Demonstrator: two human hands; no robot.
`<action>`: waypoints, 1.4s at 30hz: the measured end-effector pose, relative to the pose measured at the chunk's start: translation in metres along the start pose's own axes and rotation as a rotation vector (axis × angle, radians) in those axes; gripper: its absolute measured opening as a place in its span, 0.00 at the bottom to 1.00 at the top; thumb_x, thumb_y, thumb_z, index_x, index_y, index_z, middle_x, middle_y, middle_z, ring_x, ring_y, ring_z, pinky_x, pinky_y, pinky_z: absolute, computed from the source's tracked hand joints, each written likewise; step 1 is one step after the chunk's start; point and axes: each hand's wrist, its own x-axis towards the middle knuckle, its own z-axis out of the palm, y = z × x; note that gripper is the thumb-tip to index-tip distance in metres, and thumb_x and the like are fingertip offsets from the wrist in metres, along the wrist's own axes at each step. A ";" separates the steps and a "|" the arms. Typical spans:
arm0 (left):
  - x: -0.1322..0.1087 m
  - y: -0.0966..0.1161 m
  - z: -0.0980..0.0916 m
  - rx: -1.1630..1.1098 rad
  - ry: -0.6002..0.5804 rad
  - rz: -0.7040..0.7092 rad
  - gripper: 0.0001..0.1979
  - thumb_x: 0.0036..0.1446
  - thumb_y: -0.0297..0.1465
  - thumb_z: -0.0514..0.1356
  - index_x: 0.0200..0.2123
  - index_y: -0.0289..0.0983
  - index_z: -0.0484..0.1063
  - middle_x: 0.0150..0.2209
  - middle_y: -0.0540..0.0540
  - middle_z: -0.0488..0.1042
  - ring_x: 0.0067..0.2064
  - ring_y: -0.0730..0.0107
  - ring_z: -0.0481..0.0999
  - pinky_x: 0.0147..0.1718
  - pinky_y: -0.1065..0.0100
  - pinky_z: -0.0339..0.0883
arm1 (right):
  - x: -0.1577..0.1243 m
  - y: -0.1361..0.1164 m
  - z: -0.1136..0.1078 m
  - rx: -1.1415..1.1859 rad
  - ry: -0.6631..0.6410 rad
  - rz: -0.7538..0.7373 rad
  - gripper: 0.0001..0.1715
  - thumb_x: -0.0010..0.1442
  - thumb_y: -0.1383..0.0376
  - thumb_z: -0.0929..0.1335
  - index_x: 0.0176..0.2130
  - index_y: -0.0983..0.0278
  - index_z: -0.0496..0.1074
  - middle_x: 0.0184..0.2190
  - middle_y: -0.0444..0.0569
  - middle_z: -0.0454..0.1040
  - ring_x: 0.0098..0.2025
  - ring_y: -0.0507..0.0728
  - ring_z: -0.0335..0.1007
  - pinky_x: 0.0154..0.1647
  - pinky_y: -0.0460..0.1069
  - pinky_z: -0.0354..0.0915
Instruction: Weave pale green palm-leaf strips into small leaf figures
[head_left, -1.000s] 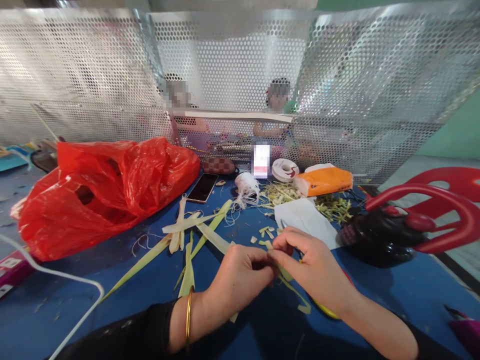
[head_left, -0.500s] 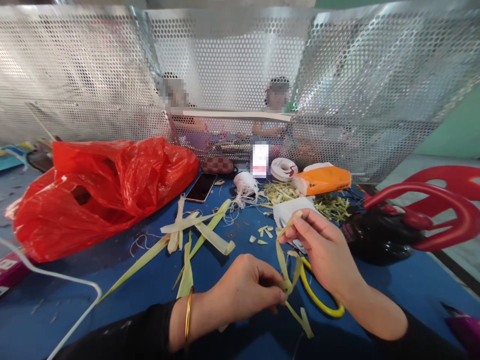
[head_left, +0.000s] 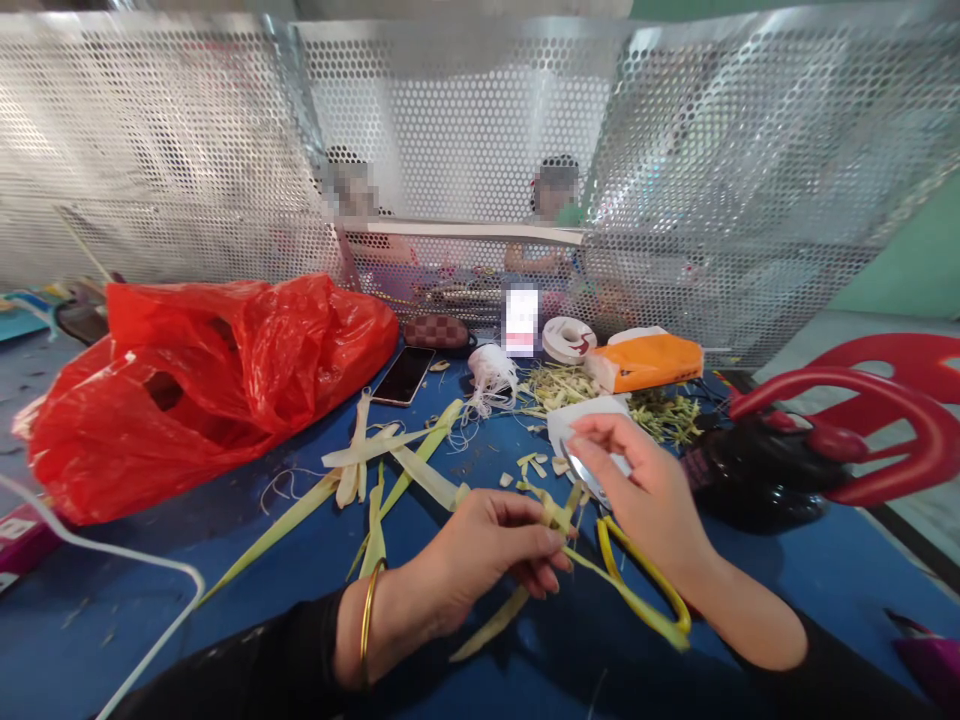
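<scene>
My left hand [head_left: 510, 550] is closed, pinching a small folded knot of pale green leaf strips [head_left: 556, 515] between thumb and fingers. One long strip end trails right across the yellow scissor handles, and another hangs down to the left. My right hand [head_left: 649, 500] hovers right of the knot, fingers slightly apart with nothing visible between them. Beneath it lie scissors with yellow handles [head_left: 606, 550], their metal blades partly hidden by the hand. Several loose leaf strips [head_left: 424, 475] lie crossed on the blue table, left of my hands.
A red plastic bag [head_left: 225, 390] covers the left side. Farther back are a phone [head_left: 403, 376], white string [head_left: 492, 378], a ribbon spool [head_left: 568, 341], an orange packet [head_left: 649, 360] and leaf scraps [head_left: 559, 387]. A black kettle [head_left: 765, 470] with a red handle stands right. Behind is a perforated metal screen [head_left: 465, 120].
My left hand has risen slightly and turned the leaf knot. My right hand has let go of the strip end it pinched, and its fingers have parted. The strip ends now spread differently.
</scene>
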 end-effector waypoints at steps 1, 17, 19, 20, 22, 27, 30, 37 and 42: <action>0.000 0.001 -0.001 -0.040 0.029 0.014 0.09 0.46 0.33 0.65 0.28 0.32 0.76 0.25 0.48 0.76 0.22 0.78 0.72 0.23 0.76 0.66 | 0.002 0.001 -0.005 -0.107 0.056 -0.006 0.14 0.61 0.55 0.65 0.32 0.62 0.70 0.27 0.46 0.73 0.32 0.56 0.70 0.30 0.48 0.62; 0.001 0.002 0.001 -0.013 0.030 -0.010 0.11 0.45 0.35 0.66 0.23 0.33 0.71 0.22 0.48 0.75 0.21 0.76 0.73 0.24 0.74 0.67 | 0.000 0.004 0.014 0.257 -0.295 0.243 0.19 0.60 0.59 0.66 0.20 0.63 0.66 0.19 0.42 0.68 0.26 0.52 0.63 0.30 0.46 0.61; 0.001 0.003 0.001 -0.025 0.046 -0.005 0.11 0.46 0.35 0.66 0.24 0.32 0.72 0.23 0.47 0.75 0.22 0.76 0.73 0.23 0.75 0.67 | 0.001 0.006 0.013 0.187 -0.258 0.182 0.18 0.61 0.59 0.65 0.23 0.63 0.67 0.21 0.43 0.69 0.27 0.53 0.66 0.31 0.47 0.62; 0.001 0.004 0.000 -0.036 0.061 0.002 0.11 0.47 0.35 0.66 0.24 0.32 0.72 0.24 0.47 0.76 0.22 0.76 0.73 0.23 0.75 0.66 | 0.000 0.006 0.011 0.133 -0.186 0.136 0.15 0.61 0.59 0.65 0.26 0.63 0.69 0.23 0.44 0.71 0.28 0.54 0.67 0.31 0.47 0.62; 0.001 0.006 -0.002 -0.072 0.113 0.037 0.11 0.48 0.35 0.66 0.24 0.32 0.72 0.25 0.46 0.76 0.23 0.76 0.73 0.22 0.76 0.65 | -0.003 0.004 0.007 -0.009 0.044 -0.029 0.09 0.61 0.60 0.65 0.34 0.63 0.71 0.28 0.46 0.73 0.32 0.56 0.69 0.33 0.48 0.63; 0.000 0.016 -0.010 -0.200 0.233 0.163 0.09 0.49 0.33 0.66 0.28 0.32 0.73 0.29 0.46 0.76 0.27 0.75 0.74 0.22 0.77 0.65 | -0.020 -0.011 0.005 -0.188 0.002 -0.470 0.11 0.62 0.66 0.65 0.28 0.63 0.70 0.23 0.45 0.70 0.27 0.54 0.66 0.31 0.49 0.61; -0.002 0.020 -0.011 -0.247 0.243 0.189 0.08 0.50 0.32 0.66 0.28 0.32 0.74 0.27 0.46 0.75 0.27 0.75 0.74 0.24 0.77 0.66 | -0.030 -0.014 0.019 -0.161 -0.344 -0.271 0.09 0.60 0.59 0.68 0.36 0.62 0.74 0.31 0.47 0.74 0.33 0.57 0.69 0.33 0.49 0.63; 0.000 0.014 -0.010 -0.288 0.157 0.102 0.08 0.47 0.28 0.68 0.31 0.31 0.74 0.33 0.43 0.78 0.27 0.77 0.75 0.25 0.79 0.67 | -0.040 -0.001 0.047 0.092 -0.417 0.014 0.11 0.63 0.63 0.64 0.33 0.63 0.74 0.32 0.46 0.77 0.35 0.56 0.71 0.36 0.48 0.65; 0.002 0.014 -0.011 -0.256 0.171 0.154 0.06 0.50 0.28 0.66 0.32 0.31 0.75 0.36 0.41 0.79 0.28 0.76 0.76 0.21 0.79 0.66 | -0.043 0.003 0.048 0.012 -0.435 -0.027 0.15 0.64 0.62 0.63 0.28 0.64 0.71 0.26 0.45 0.73 0.30 0.54 0.67 0.30 0.47 0.61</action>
